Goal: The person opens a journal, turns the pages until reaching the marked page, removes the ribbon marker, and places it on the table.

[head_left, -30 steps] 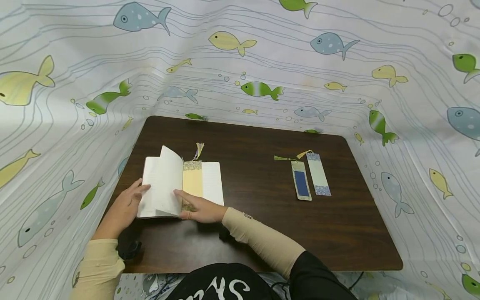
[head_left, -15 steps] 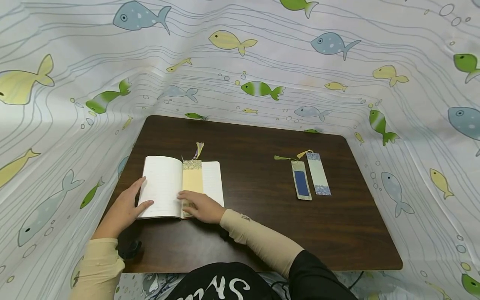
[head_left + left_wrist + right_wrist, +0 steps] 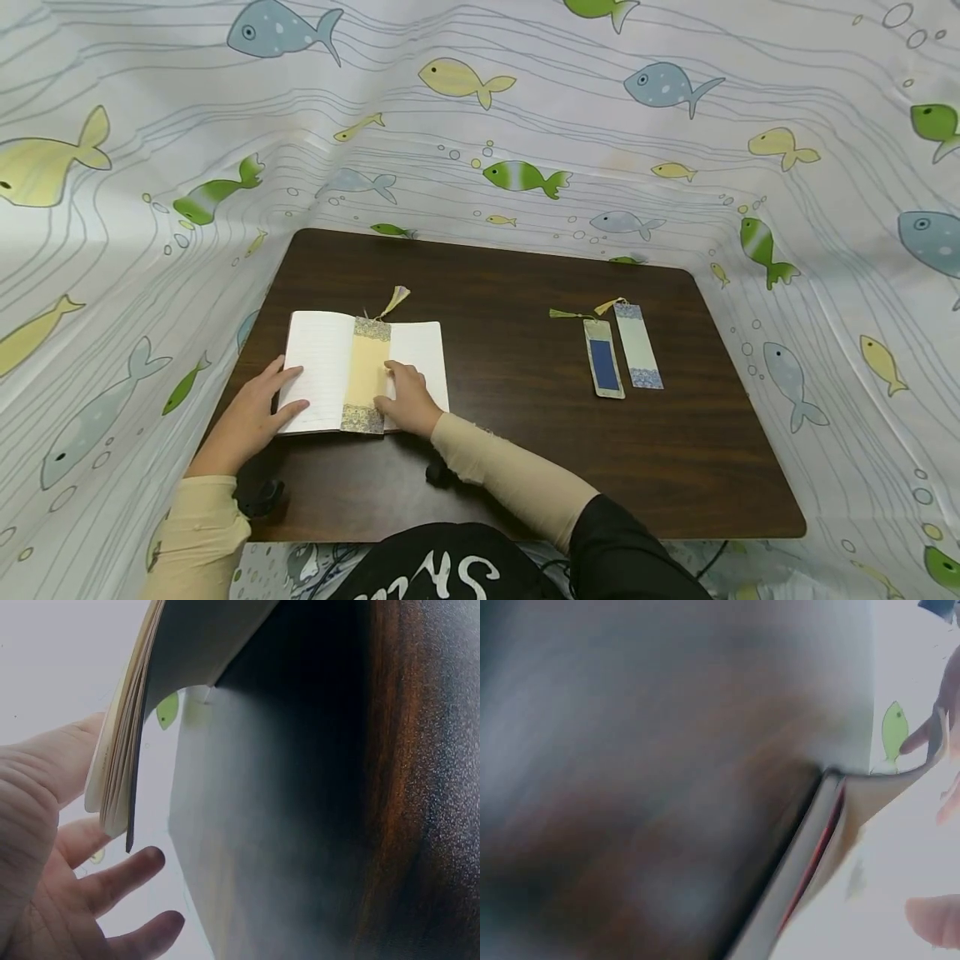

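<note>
An open notebook (image 3: 318, 379) with lined pages lies at the left of the table. My left hand (image 3: 247, 417) grips its left edge, thumb on the page; in the left wrist view the page stack (image 3: 124, 742) sits between thumb and fingers. Across the notebook's middle lies a yellow bookmark (image 3: 367, 367) with patterned ends and a pale tassel (image 3: 393, 298) at the top. My right hand (image 3: 411, 400) pinches the bookmark's right edge, thumb near its lower end. In the right wrist view only the right thumb (image 3: 936, 922) and part of a finger show, beside the notebook.
Two more tasselled bookmarks lie on the right of the dark wooden table (image 3: 510, 450): one with a blue panel (image 3: 603, 365), one pale with blue patterned ends (image 3: 637, 346). A fish-print sheet (image 3: 450, 192) surrounds the table.
A lifted page has gone flat on the left. The yellow bookmark has shifted left and tilted slightly, its tassel leaning right. My right hand has moved to the bookmark's right edge.
</note>
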Available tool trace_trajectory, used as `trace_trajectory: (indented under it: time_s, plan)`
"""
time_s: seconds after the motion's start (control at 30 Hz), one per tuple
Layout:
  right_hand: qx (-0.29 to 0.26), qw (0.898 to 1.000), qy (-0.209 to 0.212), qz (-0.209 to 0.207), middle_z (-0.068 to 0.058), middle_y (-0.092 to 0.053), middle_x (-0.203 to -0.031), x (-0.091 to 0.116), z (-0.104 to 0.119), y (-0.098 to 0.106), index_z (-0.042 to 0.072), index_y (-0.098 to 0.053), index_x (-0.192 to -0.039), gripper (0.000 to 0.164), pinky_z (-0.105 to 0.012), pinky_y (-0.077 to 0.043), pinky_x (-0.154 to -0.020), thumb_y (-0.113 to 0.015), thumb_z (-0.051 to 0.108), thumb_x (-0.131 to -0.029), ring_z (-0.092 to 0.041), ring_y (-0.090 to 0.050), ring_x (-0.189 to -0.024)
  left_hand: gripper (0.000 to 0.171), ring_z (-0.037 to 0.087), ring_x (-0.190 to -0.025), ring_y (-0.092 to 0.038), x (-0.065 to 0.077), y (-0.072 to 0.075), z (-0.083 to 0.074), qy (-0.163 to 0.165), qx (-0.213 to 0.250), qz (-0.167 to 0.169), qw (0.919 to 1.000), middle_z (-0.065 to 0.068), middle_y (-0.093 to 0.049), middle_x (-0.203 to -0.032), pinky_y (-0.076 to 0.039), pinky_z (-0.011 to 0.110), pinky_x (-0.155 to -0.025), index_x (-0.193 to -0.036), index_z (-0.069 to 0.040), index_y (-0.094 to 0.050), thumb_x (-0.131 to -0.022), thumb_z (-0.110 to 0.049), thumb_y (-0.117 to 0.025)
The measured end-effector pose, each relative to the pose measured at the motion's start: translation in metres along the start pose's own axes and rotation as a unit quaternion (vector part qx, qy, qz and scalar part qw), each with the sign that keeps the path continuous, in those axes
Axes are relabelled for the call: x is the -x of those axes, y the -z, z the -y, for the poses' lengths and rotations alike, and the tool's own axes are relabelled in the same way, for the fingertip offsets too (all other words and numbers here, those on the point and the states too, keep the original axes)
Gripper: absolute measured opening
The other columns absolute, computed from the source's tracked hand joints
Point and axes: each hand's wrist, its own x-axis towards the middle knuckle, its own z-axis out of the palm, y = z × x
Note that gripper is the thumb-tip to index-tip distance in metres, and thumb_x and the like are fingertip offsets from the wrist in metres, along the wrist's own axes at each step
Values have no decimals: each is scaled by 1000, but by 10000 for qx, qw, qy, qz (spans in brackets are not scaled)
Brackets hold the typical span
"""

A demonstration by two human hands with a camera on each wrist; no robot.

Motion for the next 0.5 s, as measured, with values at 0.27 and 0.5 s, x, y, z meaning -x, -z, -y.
trace_trajectory:
  time_s: [0.27,0.5]
  plan:
    - [883,9943,-488,-357,-13,-46,-133,-6,23,-20,13,-39,-146,87,-32,-46,-93,-77,51,-77,-26,-45,-120,67,59,-131,-28,1,-3,0,-12,-20,-66,10000,35,-20,-152,-26,73,-99,-143,3,-40,-94,-38,-62]
    - [344,9959,-743,-396,-15,-36,-140,-6,34,-21,17,-36,-147,91,-31,-44,-94,-84,40,-73,-28,-38,-124,67,58,-131,-29,1,-5,1,-12,-37,-59,10000,35,-17,-153,-27,72,-99,-143,2,-40,-94,-37,-62]
